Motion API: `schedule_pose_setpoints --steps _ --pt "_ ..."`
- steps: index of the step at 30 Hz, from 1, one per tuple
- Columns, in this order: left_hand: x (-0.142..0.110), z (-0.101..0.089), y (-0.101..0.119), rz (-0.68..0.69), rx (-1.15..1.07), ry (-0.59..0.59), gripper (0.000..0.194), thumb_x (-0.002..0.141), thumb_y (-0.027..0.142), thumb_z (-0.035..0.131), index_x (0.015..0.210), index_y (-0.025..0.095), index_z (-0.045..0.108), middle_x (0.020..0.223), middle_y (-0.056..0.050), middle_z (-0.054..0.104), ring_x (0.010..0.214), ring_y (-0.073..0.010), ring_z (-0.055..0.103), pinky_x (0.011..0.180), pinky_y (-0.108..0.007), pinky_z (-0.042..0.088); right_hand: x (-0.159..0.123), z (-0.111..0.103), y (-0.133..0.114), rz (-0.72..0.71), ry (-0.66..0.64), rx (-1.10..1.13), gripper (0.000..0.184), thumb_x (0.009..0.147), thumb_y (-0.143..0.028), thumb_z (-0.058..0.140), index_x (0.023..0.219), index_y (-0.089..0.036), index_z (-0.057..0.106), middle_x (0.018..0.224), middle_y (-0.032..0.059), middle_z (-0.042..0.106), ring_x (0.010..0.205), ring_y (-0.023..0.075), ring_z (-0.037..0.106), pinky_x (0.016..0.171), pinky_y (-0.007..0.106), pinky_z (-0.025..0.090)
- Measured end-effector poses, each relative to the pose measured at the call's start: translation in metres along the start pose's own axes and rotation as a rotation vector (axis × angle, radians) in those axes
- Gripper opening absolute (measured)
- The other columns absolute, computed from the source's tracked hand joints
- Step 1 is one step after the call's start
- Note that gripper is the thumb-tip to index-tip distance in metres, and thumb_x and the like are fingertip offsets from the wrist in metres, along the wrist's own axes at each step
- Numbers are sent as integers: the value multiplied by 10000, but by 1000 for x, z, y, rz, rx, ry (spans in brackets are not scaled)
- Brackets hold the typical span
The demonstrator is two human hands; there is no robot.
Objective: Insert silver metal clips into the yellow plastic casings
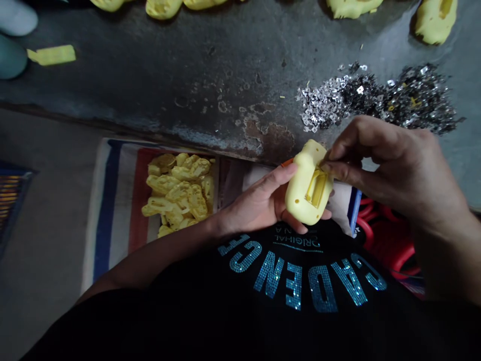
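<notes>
Your left hand cradles the yellow moulded plastic housing while your right hand pinches at its rectangular slot, so a hard tug could twist it from your palm.

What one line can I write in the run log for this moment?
left hand: holds yellow molded casing | right hand: fingertips at rectangular slot | nearby: pile of small metal pieces; heap of yellow casings

Upside-down sequin "CADENCE"; smaller "ORIGINAL"; both on black T-shirt
</notes>
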State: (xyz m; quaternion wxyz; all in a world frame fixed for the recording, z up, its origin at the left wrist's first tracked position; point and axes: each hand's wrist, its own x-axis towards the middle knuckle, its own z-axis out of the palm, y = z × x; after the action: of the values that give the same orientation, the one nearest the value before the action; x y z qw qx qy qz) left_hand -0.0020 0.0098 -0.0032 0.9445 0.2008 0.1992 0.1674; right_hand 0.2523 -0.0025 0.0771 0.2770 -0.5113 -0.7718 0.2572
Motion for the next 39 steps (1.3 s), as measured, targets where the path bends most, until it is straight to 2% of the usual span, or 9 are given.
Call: schedule_pose_setpoints --steps 5,9,11,15,22,26,31,35,39 --pt "1 1 4 -22 -48 -56 648 1046 650 840 1509 204 754 1340 -161 900 1065 -348 931 686 -313 753 -18 9 2 -54 146 -22 128 1132 -177 778 1134 -305 778 1135 -5 886 989 186 825 849 358 625" --pt "4 -2 -1 59 30 2 733 1056 677 839 1640 265 678 1355 -156 883 1067 -364 935 685 -339 771 -14 19 26 -19 138 141 253 1087 -356 893 1316 -279 817 1341 77 871 1238 265 816 928 407 659" --pt "2 -4 -7 142 119 72 763 1046 644 879 1699 336 632 1340 -132 881 1024 -352 941 637 -312 755 -10 22 35 -26 95 195 431 1050 -459 927 1421 -286 795 1366 85 858 1205 285 821 874 409 673" --pt "-2 -11 -21 219 225 167 735 1024 649 906 1662 363 678 1173 -122 905 865 -327 930 572 -320 729 -10 27 35 -153 100 64 476 1072 -421 875 1514 -330 726 1252 72 863 1026 272 851 826 414 730" --pt "9 -31 -38 408 453 294 422 1014 732 862 1225 381 964 952 -99 909 822 -325 911 623 -349 669 -30 62 52 -245 332 -65 545 1091 -383 775 1621 -419 648 1298 94 870 1020 330 902 726 436 781" --pt "3 -24 -30 491 528 359 401 1011 662 893 1018 272 990 872 -102 897 891 -361 893 796 -441 711 -28 55 47 -250 340 -51 586 1076 -337 808 1642 -396 668 1305 100 868 1018 315 887 809 437 784" --pt "-4 -25 -16 302 360 350 440 919 592 1022 1069 193 914 1020 -104 919 941 -297 884 928 -413 728 -33 50 33 -154 280 20 514 1096 -418 850 1582 -312 724 1368 116 855 1188 304 847 1015 480 759" --pt "-5 -22 -6 28 158 90 628 861 486 1087 1373 281 786 1246 -97 905 946 -286 907 890 -460 774 -49 57 27 -38 200 139 515 1135 -470 821 1611 -314 698 1442 110 835 1242 276 833 1003 442 742" --pt "-6 -17 6 94 93 85 639 920 419 1045 1478 336 745 1390 -85 897 1239 -331 890 997 -482 779 -63 42 57 43 275 -35 424 1148 -482 807 1530 -304 756 1339 82 858 1169 265 820 978 413 675"
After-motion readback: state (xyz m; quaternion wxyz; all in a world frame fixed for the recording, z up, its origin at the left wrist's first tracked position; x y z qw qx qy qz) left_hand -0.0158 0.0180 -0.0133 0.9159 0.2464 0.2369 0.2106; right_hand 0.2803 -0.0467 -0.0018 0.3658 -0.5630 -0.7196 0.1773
